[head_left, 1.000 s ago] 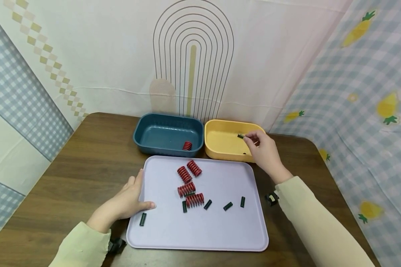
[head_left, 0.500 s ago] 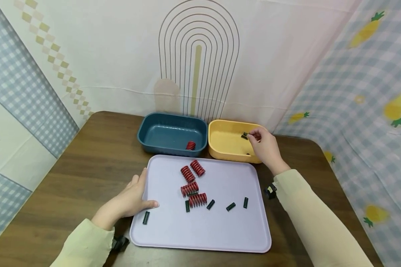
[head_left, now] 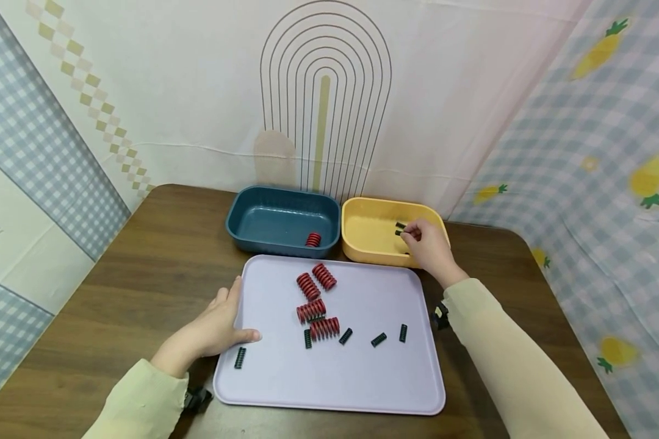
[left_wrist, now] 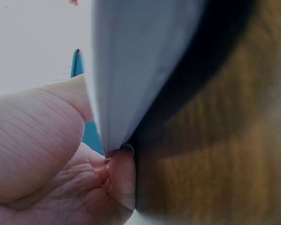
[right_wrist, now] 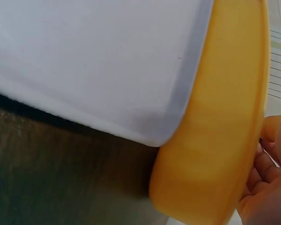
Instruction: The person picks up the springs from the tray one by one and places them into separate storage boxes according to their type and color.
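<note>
My right hand reaches over the yellow bin and pinches a small dark green spring at its fingertips. Another dark green spring lies just beyond it, and a dark bit shows low in the bin. My left hand grips the left edge of the pale lilac tray, its thumb over the rim; in the left wrist view a fingertip sits against the edge's underside. Several large red springs and several small dark green springs lie on the tray.
A dark blue bin stands left of the yellow one, with a red spring inside. Both bins sit behind the tray on the brown wooden table. Printed cloth hangs behind and to the sides.
The right hand has shifted slightly toward me inside the yellow bin, and two green springs now show apart there. The left hand stays on the tray. The head view has shifted a little.
</note>
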{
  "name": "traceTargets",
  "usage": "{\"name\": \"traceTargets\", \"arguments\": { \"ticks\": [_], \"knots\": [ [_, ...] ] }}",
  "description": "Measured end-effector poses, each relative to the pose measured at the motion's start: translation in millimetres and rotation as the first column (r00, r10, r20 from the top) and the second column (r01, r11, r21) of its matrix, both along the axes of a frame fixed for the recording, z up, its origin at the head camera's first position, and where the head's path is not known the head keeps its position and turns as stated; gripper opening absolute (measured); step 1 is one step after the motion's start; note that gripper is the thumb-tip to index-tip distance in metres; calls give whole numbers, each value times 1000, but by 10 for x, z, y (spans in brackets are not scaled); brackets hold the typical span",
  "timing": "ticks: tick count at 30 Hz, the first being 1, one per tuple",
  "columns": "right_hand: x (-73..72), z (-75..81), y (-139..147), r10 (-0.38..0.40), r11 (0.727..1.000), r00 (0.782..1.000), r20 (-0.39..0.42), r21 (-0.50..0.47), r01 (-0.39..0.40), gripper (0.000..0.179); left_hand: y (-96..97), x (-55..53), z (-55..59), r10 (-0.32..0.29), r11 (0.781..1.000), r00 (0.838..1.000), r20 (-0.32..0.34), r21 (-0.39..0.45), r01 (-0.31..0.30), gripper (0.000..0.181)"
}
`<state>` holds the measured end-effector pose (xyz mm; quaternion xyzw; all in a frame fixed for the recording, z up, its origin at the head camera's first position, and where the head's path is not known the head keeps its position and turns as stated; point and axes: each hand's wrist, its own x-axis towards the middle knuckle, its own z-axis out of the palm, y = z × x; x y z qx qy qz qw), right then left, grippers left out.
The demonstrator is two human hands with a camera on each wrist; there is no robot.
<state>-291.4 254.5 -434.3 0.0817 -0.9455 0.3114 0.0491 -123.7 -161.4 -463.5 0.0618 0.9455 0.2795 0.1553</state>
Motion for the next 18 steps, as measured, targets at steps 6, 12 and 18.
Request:
{"name": "traceTargets", "arguments": {
  "ticks": [6,12,18],
  "knots": [
    [-15,-37,-5,13,1000,1000,26,18,-13,15,-1,3,19,-14,1000,1000,-7,-2,14,120],
    [28,-20,13,38,999,999,22,14,-38,16,3,-14,4,-14,1000,1000,4,-6,14,120],
    [156,20,74,58,998,998,-32,-8,-59,17,-11,-14,0,-16,1000,1000,-10,8,16,121]
  ]
}}
